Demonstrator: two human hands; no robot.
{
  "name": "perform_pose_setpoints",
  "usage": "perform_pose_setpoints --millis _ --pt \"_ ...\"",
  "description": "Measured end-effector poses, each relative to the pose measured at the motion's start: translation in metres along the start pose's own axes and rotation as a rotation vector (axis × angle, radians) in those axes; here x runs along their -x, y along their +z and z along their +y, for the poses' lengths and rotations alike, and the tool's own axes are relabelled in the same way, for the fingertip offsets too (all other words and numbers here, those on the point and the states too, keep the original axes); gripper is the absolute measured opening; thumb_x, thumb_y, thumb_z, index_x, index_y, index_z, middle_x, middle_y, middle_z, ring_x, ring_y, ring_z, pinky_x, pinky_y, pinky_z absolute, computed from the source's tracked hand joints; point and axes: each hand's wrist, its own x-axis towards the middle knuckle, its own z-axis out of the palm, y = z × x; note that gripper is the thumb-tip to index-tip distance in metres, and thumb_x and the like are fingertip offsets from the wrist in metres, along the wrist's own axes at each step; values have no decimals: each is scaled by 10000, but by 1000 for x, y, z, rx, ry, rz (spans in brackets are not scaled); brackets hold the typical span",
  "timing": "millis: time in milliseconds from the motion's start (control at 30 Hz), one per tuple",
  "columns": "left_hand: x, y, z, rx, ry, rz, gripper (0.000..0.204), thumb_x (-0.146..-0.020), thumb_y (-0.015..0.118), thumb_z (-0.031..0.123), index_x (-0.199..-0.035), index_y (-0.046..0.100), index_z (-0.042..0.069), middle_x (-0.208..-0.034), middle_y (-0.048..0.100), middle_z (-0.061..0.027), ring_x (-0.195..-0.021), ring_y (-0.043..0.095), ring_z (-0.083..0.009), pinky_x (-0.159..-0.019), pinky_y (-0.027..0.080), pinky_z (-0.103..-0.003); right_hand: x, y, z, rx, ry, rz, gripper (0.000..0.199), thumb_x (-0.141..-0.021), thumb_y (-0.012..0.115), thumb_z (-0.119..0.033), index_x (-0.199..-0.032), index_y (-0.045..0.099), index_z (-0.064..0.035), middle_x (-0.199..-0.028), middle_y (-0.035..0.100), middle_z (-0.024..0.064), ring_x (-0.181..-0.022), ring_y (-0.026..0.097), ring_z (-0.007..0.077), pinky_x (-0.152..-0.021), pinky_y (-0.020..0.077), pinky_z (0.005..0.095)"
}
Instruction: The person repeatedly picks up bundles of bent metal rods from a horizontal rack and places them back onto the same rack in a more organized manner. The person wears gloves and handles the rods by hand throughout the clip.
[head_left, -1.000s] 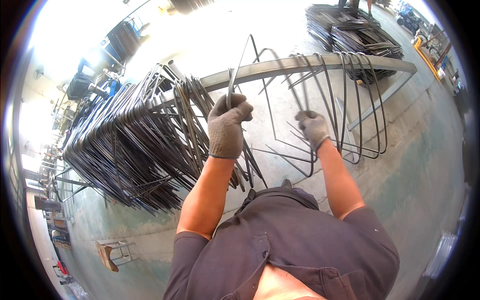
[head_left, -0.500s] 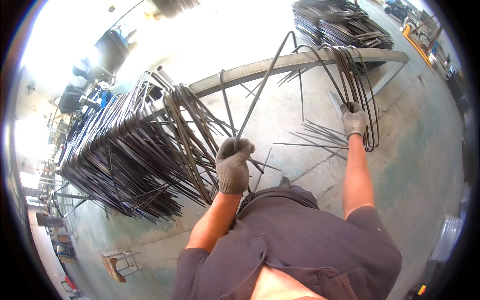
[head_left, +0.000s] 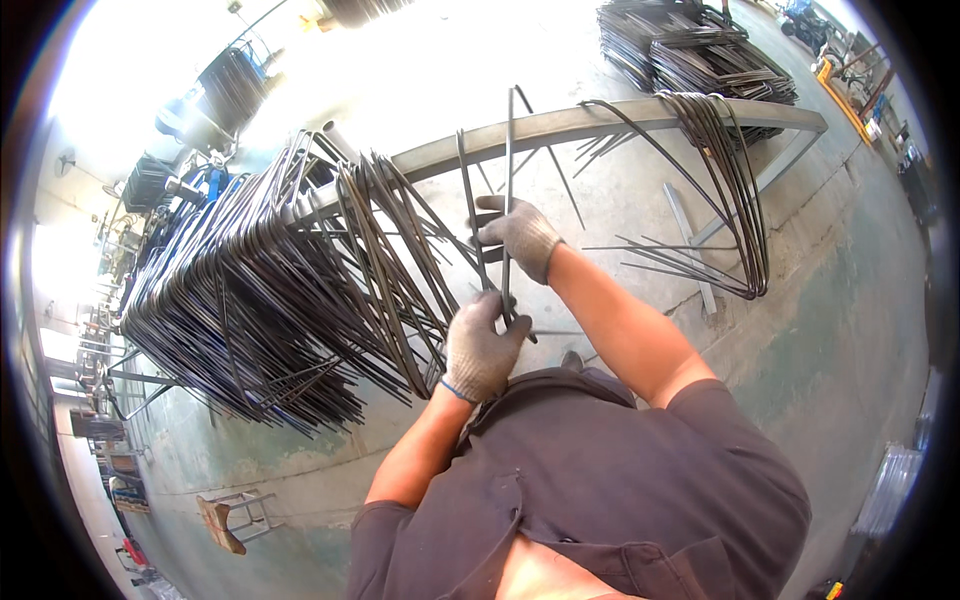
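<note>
My gloved left hand [head_left: 483,347] is closed round a bent metal rod [head_left: 508,150] low down, just in front of my body. The rod rises from that hand and bends above the grey metal beam [head_left: 560,123]. Just above, my gloved right hand [head_left: 525,238] reaches left with its fingers spread apart, against the same rod and towards another hanging rod [head_left: 468,190]. Its fingertips are partly hidden by the rods. To the left, a dense row of bent rods [head_left: 260,300] hangs on the beam. A smaller bunch of bent rods [head_left: 735,200] hangs near its right end.
A flat metal strip [head_left: 690,240] leans below the beam, left of the right-hand bunch. Behind the beam at the back right lies a stack of bent rods [head_left: 700,60]. A small stool [head_left: 235,520] stands on the floor at lower left.
My right hand has left the right-hand bunch and moved left to the rod. The left hand has dropped slightly, and the rod it grips has swung more upright.
</note>
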Motion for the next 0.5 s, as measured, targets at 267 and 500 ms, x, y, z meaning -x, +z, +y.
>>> perform_pose_setpoints --millis 267,500 --pt "-28 -34 -7 -115 307 280 274 -875 859 23 -1133 766 24 -1164 772 -179 -1105 728 -408 -971 588 -473 10 -37 4 -151 -24 123 275 -1061 788 -143 -1282 726 8 -932 737 65 -732 731 190 -672 663 382" --pt "-75 -22 -28 -571 388 69 310 -884 837 145 -1184 779 91 -1280 767 -118 -1276 671 -370 -1163 486 -526 54 -161 -45 795 -89 779 375 -1046 746 -356 -1253 801 -48 -1023 832 191 -943 813 350 -840 632 475"
